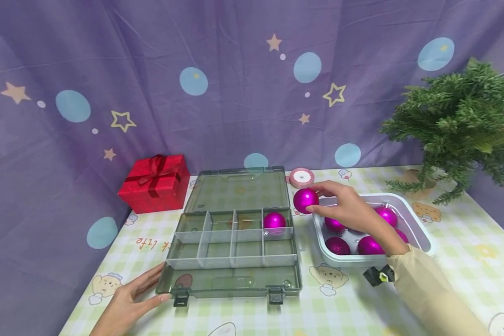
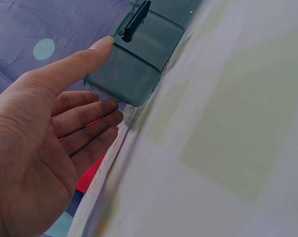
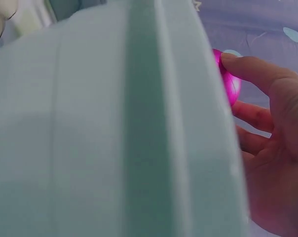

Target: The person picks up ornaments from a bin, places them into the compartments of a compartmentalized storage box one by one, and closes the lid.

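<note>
In the head view my right hand [image 1: 346,207] pinches a shiny magenta Christmas ball [image 1: 305,200] between thumb and fingers. It holds the ball above the left edge of a white plastic tub [image 1: 424,233], where several more magenta balls lie. In the right wrist view the tub's wall hides part of the held ball [image 3: 232,85]. A grey see-through divider case [image 1: 233,293] lies with its lid back; one magenta ball [image 1: 274,223] sits in its back right compartment. At the case's front left corner my left hand [image 1: 130,298] rests its thumb, its fingers nearly straight along the side.
A red gift box [image 1: 154,184] with a dark red bow stands at the back left. Behind the case lies a pink ribbon roll [image 1: 301,178]. A small artificial Christmas tree [image 1: 466,121] stands at the back right, its branches close to the tub. A purple curtain [image 1: 235,116] hangs behind the table.
</note>
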Motion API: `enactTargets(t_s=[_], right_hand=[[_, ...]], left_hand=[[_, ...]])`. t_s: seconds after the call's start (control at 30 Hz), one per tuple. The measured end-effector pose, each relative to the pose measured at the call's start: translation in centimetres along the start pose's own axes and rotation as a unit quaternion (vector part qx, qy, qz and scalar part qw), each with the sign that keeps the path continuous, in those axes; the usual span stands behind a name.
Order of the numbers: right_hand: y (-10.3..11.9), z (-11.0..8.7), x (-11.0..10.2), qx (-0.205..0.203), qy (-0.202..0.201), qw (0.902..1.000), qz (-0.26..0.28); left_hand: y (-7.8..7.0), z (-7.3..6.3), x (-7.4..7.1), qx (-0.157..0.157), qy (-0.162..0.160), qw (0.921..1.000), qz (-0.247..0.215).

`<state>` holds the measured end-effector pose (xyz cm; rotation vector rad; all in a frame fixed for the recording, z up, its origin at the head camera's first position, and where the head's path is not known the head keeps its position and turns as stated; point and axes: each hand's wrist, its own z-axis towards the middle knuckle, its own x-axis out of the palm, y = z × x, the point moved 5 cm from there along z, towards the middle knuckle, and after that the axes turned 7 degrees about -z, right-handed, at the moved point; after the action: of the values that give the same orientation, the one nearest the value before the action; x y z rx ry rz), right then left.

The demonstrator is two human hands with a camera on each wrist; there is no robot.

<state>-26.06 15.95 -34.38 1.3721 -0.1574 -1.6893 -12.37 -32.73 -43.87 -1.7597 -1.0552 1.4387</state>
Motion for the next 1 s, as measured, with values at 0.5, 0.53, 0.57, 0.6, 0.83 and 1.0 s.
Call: enactTargets(t_s=[0.5, 0.53, 0.57, 0.6, 0.83, 1.0], right_hand=[[2.6, 3.1, 3.2, -0.019, 0.027, 0.9994, 0.013], [2.8, 3.3, 3.3, -0.022, 0.026, 0.9993, 0.016], [3.0, 3.4, 3.5, -0.025, 0.026, 0.9992, 0.018], [3.1, 3.6, 3.6, -0.029, 0.025, 0.9991, 0.021], [4.2, 4.7, 5.2, -0.032, 0.047, 0.9976, 0.04], [4.9, 5.3, 6.7, -0.022, 0.074, 0.9962, 0.04]], left_hand=[[-0.3, 0.0, -0.1, 0.019, -0.006, 0.9998, 0.01], [-0.3, 0.0, -0.1, 0.02, -0.007, 0.9997, 0.01], [-0.3, 0.0, -0.1, 0.02, -0.007, 0.9997, 0.011], [-0.3, 0.0, -0.1, 0.018, -0.006, 0.9998, 0.01], [-0.1, 0.1, 0.0, -0.001, 0.003, 1.0, -0.001], [0.0, 0.0, 0.0, -0.003, 0.005, 1.0, 0.0]])
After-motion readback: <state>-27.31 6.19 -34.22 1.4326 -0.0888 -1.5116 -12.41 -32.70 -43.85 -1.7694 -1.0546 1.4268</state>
